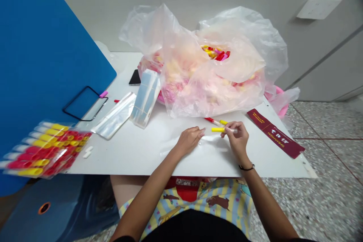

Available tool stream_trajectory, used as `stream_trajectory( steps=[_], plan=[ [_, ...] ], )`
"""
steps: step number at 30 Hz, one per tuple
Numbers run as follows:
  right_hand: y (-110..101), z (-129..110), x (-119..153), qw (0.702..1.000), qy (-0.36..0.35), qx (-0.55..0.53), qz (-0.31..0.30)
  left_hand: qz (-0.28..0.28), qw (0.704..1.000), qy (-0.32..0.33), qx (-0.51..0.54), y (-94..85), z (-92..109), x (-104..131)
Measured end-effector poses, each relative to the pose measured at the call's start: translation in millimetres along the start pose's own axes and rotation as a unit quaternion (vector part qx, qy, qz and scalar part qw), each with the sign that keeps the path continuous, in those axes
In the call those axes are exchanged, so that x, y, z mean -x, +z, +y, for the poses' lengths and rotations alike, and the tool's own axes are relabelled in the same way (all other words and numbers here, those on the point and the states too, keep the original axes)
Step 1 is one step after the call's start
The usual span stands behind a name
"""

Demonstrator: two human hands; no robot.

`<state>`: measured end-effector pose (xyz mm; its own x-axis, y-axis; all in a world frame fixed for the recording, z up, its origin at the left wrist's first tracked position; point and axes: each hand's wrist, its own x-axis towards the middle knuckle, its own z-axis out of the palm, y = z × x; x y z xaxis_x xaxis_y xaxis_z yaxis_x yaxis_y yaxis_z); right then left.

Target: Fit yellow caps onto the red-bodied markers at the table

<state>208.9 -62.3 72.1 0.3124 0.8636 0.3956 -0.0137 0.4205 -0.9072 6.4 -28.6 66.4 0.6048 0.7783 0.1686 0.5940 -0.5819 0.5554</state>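
My right hand is closed in a pinch on a short yellow tube with a white end, its yellow part pointing left. My left hand has its fingers pressed together at the edge of a clear plastic bag, which lies flat on the white table. The bag's outline is faint, and part of it is under the hand. Just beyond my right hand lie a red tube with a white end and another yellow tube.
A large translucent sack of coloured tubes stands at the back. Stacks of clear bags, a phone and filled packs are on the left. A maroon printed card lies right. A blue panel borders the left side.
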Motion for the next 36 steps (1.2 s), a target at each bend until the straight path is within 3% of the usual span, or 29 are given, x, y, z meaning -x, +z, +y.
stream_trajectory(
  steps=[6, 8, 13, 22, 27, 36],
  plan=[
    [-4.2, 11.5, -3.1, 0.981, 0.049, 0.069, -0.172, 0.026, 1.0, -0.014, -0.007, -1.1, -0.8, -0.2],
    [-6.6, 14.5, -4.1, 0.975, 0.063, 0.091, -0.194, 0.028, 0.999, -0.02, -0.014, -0.7, -0.8, -0.5],
    [-11.1, 12.4, -6.6, 0.988, 0.093, 0.059, -0.11, 0.022, 0.999, -0.027, -0.014, -0.1, -0.9, -0.6],
    [-5.4, 1.4, -7.2, 0.994, 0.097, -0.005, -0.043, 0.015, 0.999, -0.027, -0.02, -0.1, 0.6, -0.8],
    [-10.6, 8.9, -8.0, 0.995, 0.092, -0.012, 0.048, 0.017, 0.999, -0.03, -0.019, -0.6, 1.2, -0.7],
    [-4.6, 5.2, -4.6, 0.997, 0.065, 0.001, 0.051, 0.013, 0.999, -0.025, -0.029, 0.8, 0.4, -1.0]
  ],
)
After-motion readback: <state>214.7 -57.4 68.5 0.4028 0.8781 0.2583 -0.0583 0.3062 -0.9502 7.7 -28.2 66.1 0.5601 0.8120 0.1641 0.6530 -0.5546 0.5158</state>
